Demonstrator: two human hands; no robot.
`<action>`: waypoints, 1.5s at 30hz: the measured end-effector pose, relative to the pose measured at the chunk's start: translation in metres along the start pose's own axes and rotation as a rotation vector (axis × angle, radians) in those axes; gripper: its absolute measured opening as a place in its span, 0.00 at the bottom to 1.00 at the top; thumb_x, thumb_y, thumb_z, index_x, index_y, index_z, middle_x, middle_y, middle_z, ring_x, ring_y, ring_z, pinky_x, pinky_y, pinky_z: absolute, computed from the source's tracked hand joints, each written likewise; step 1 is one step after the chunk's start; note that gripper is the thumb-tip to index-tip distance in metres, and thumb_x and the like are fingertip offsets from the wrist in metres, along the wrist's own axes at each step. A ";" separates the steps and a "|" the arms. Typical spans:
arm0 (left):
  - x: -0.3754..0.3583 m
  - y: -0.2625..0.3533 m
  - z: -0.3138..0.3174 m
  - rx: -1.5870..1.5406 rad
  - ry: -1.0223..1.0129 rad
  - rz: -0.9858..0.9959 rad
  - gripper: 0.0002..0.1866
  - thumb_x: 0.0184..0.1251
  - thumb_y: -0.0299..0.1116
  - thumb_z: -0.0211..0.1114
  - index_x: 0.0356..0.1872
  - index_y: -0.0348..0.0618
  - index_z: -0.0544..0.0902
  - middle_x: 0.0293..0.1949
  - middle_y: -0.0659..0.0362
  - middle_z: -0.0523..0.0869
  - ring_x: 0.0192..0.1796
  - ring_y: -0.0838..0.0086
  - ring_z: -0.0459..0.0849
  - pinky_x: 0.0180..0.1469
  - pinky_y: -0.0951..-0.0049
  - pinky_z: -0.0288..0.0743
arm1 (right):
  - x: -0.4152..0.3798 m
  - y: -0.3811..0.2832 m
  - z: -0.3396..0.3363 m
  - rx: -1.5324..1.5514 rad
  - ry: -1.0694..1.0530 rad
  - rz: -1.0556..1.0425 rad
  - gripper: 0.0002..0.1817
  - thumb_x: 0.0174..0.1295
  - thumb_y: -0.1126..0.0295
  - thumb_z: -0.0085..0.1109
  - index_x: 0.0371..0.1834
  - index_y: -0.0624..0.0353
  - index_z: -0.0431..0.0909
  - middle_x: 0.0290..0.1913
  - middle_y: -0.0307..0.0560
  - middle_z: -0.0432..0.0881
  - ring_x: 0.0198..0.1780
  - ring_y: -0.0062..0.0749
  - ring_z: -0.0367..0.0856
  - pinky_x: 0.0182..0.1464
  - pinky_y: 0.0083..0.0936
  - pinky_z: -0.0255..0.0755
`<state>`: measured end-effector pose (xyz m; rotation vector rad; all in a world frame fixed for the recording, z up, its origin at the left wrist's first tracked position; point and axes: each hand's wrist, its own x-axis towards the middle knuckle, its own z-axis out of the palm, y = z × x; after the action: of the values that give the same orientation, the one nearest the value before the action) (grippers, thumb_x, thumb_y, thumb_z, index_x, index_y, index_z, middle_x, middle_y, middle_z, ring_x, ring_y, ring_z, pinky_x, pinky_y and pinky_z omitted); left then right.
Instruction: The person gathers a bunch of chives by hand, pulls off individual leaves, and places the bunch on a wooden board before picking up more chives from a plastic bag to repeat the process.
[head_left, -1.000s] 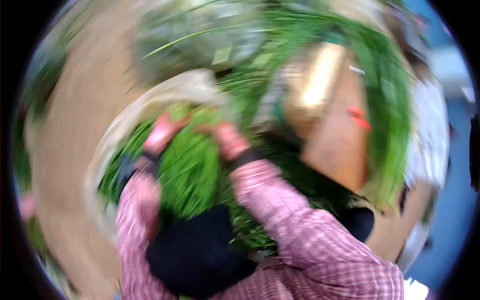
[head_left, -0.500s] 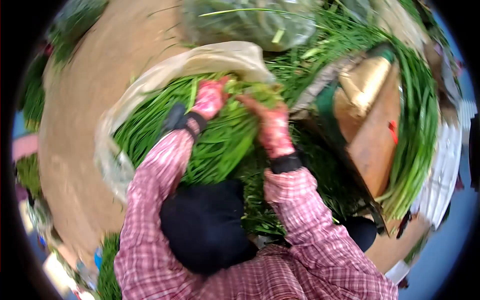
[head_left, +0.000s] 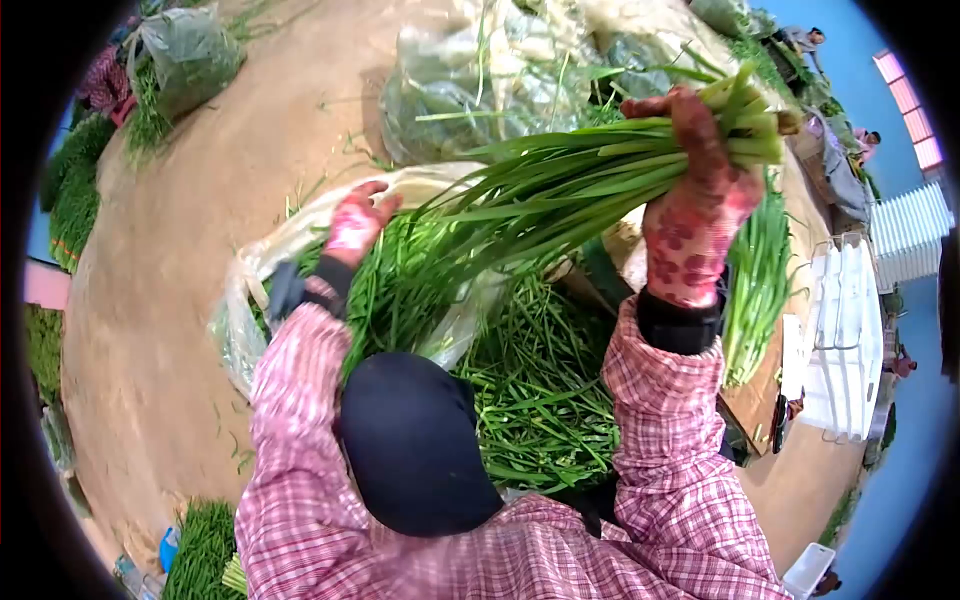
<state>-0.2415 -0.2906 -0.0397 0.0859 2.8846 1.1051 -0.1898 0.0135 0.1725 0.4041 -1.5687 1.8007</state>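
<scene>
My right hand, in a pink patterned glove with bare fingertips, grips a bundle of long green leaves near its pale stalk ends, raised at the upper right. The leaves trail leftward over the open plastic bag. At that bag's upper edge, my left hand has its fingers apart and holds nothing. More green leaves lie inside the bag. Loose greens are heaped right of my dark-clad knee.
Filled clear bags stand ahead. On the right, a wooden board bears long leaves, with white crates beyond. A person sits at the far left near another bag; other people appear at far right.
My right hand has risen up and right with the bundle of leaves. My left hand has moved left and down, away from the leaves, and its fingers have opened.
</scene>
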 end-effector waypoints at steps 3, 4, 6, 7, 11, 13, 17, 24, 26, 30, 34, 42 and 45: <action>-0.087 0.117 -0.107 -0.707 -0.410 -0.149 0.28 0.70 0.48 0.60 0.58 0.30 0.76 0.55 0.48 0.81 0.55 0.67 0.80 0.62 0.70 0.69 | -0.007 -0.027 0.004 -0.005 0.179 -0.054 0.08 0.59 0.73 0.66 0.39 0.64 0.79 0.31 0.46 0.86 0.31 0.28 0.85 0.37 0.24 0.79; -0.106 0.125 -0.096 -0.807 -0.521 0.091 0.34 0.69 0.54 0.59 0.61 0.30 0.73 0.57 0.46 0.79 0.56 0.66 0.79 0.62 0.66 0.69 | -0.012 -0.035 0.001 -0.130 0.159 -0.084 0.09 0.62 0.73 0.62 0.43 0.62 0.75 0.30 0.49 0.85 0.30 0.31 0.85 0.34 0.27 0.80; -0.161 0.153 -0.068 -1.187 -0.773 0.260 0.46 0.62 0.66 0.56 0.67 0.33 0.66 0.64 0.45 0.73 0.62 0.63 0.75 0.64 0.57 0.67 | -0.029 -0.065 0.008 0.044 0.143 -0.209 0.07 0.60 0.78 0.61 0.40 0.62 0.76 0.32 0.49 0.83 0.32 0.35 0.84 0.38 0.33 0.83; -0.191 0.181 -0.048 -1.479 -0.919 0.178 0.52 0.57 0.72 0.54 0.71 0.36 0.62 0.68 0.46 0.69 0.65 0.60 0.72 0.66 0.52 0.65 | -0.040 -0.076 0.010 0.154 0.155 -0.298 0.07 0.59 0.80 0.60 0.40 0.62 0.76 0.34 0.50 0.82 0.32 0.37 0.84 0.40 0.36 0.83; -0.228 0.253 0.008 -1.998 -0.853 0.085 0.61 0.42 0.83 0.50 0.72 0.46 0.61 0.72 0.50 0.61 0.70 0.58 0.66 0.69 0.46 0.60 | -0.115 -0.139 -0.027 0.418 0.012 -0.052 0.07 0.60 0.78 0.58 0.38 0.60 0.71 0.35 0.44 0.74 0.40 0.38 0.78 0.55 0.45 0.73; -0.239 0.264 0.017 -2.096 -0.677 0.171 0.62 0.43 0.84 0.48 0.67 0.36 0.65 0.63 0.48 0.73 0.64 0.57 0.73 0.67 0.51 0.66 | -0.150 -0.164 -0.051 0.323 -0.137 -0.073 0.09 0.61 0.72 0.60 0.36 0.58 0.68 0.33 0.42 0.70 0.42 0.37 0.74 0.62 0.47 0.66; -0.251 0.280 0.040 -2.257 -0.767 -0.081 0.39 0.61 0.61 0.62 0.60 0.36 0.73 0.48 0.51 0.84 0.47 0.56 0.84 0.49 0.57 0.81 | -0.214 -0.194 -0.089 0.228 -0.126 -0.047 0.08 0.55 0.76 0.67 0.30 0.59 0.75 0.30 0.45 0.78 0.40 0.44 0.82 0.65 0.54 0.63; -0.224 0.278 0.055 -1.886 -0.563 -0.003 0.14 0.68 0.35 0.64 0.51 0.44 0.78 0.36 0.61 0.84 0.38 0.68 0.84 0.44 0.63 0.81 | -0.252 -0.224 -0.170 0.223 -0.316 0.443 0.43 0.41 0.60 0.81 0.61 0.63 0.68 0.64 0.55 0.72 0.75 0.45 0.55 0.74 0.42 0.49; -0.224 0.289 0.049 -1.868 -0.536 -0.014 0.11 0.67 0.35 0.65 0.46 0.43 0.80 0.35 0.61 0.83 0.39 0.69 0.83 0.47 0.64 0.79 | -0.250 -0.219 -0.182 0.231 -0.206 0.498 0.34 0.50 0.63 0.75 0.58 0.63 0.70 0.60 0.53 0.75 0.75 0.43 0.56 0.74 0.39 0.49; -0.193 0.277 0.049 -1.963 -0.454 0.070 0.10 0.67 0.37 0.66 0.40 0.42 0.80 0.32 0.60 0.82 0.39 0.68 0.83 0.50 0.64 0.78 | -0.247 -0.199 -0.192 0.176 0.020 0.359 0.10 0.69 0.66 0.55 0.42 0.63 0.76 0.38 0.45 0.81 0.39 0.25 0.76 0.63 0.30 0.65; -0.188 0.268 0.011 -1.684 -0.217 0.259 0.12 0.67 0.36 0.65 0.46 0.43 0.77 0.33 0.60 0.82 0.36 0.70 0.82 0.45 0.65 0.79 | -0.251 -0.197 -0.245 -0.252 -0.190 0.754 0.12 0.70 0.65 0.53 0.39 0.64 0.77 0.28 0.46 0.79 0.31 0.28 0.77 0.50 0.25 0.72; -0.217 0.294 0.062 -1.026 -0.128 0.502 0.17 0.57 0.29 0.73 0.47 0.36 0.80 0.37 0.59 0.85 0.40 0.68 0.86 0.44 0.71 0.81 | -0.155 -0.201 -0.166 -0.399 -0.272 0.567 0.47 0.51 0.54 0.72 0.68 0.73 0.61 0.61 0.65 0.75 0.61 0.39 0.75 0.62 0.31 0.67; -0.227 0.300 0.069 -0.813 -0.297 0.594 0.22 0.59 0.33 0.71 0.52 0.36 0.77 0.48 0.55 0.83 0.48 0.70 0.81 0.52 0.71 0.76 | -0.122 -0.203 -0.131 -0.314 -0.427 0.369 0.46 0.51 0.42 0.68 0.62 0.71 0.68 0.53 0.66 0.79 0.56 0.52 0.78 0.58 0.36 0.70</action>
<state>-0.0005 -0.0375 0.1163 0.9944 1.9845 2.0384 0.0615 0.1049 0.2144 0.3826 -2.3127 1.7615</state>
